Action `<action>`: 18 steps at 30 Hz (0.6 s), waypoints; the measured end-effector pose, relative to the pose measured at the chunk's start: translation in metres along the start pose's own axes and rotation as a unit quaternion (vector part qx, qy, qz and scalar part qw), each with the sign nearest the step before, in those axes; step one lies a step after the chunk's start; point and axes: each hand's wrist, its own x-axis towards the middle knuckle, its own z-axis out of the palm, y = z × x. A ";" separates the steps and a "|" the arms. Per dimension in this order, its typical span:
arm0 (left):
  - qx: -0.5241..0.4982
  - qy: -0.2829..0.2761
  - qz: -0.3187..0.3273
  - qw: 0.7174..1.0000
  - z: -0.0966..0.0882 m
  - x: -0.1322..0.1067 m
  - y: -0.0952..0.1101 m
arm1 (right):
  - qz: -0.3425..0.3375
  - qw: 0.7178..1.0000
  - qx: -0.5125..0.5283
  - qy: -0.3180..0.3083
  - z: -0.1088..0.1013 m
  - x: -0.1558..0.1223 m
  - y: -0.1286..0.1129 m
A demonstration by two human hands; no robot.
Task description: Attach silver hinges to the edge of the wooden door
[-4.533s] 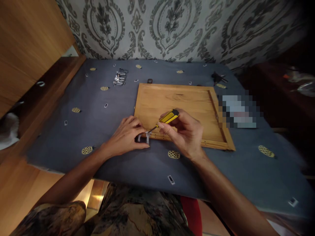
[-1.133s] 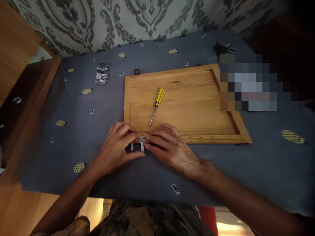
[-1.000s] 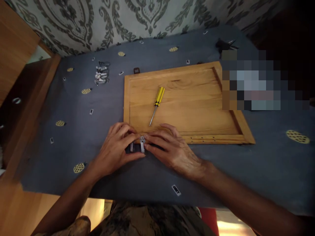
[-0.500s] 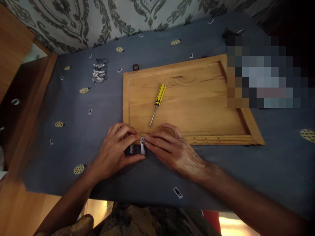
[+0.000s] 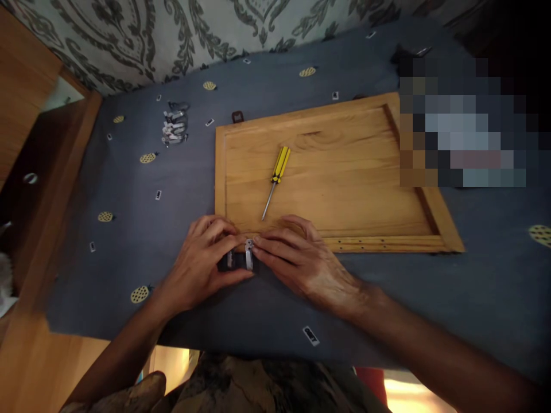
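Note:
A framed wooden cabinet door point(image 5: 353, 172) lies flat on the blue cloth, its recessed side up. Both hands meet at the left part of its near rail, around a metal cabinet hinge point(image 5: 249, 259) whose arm sticks out past the edge. My left hand point(image 5: 196, 267) has its index fingertip against the hinge and its thumb below the arm's end. My right hand point(image 5: 301, 261) pinches at the hinge's right side. Under the left fingers another metal hinge point(image 5: 231, 259) shows partly. A yellow and black screwdriver point(image 5: 280, 165) rests on the panel, tip toward the hands.
Several metal hinges point(image 5: 174, 127) lie in a pile at the back left of the cloth point(image 5: 142, 189). A brown buckle-like piece point(image 5: 237, 117) sits behind the door. Several small dark holes mark the near rail point(image 5: 396, 244) farther right. A pixelated patch hides the right side.
The camera view has shifted very slightly. Both hands keep the same hold at the hinge, and the screwdriver stays where it was.

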 end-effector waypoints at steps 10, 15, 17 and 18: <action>-0.004 -0.006 -0.009 1.000 0.002 -0.001 -0.001 | -0.015 1.000 0.000 -0.006 -0.004 0.002 0.000; -0.015 -0.004 -0.017 1.000 0.004 -0.001 0.001 | -0.016 0.999 -0.022 0.029 0.002 0.003 -0.002; -0.022 -0.007 -0.033 0.999 0.006 -0.001 0.002 | -0.029 0.995 -0.031 0.088 0.009 0.002 0.001; -0.024 -0.002 -0.043 0.999 0.008 -0.001 0.001 | -0.031 0.993 -0.032 0.112 0.014 0.001 0.003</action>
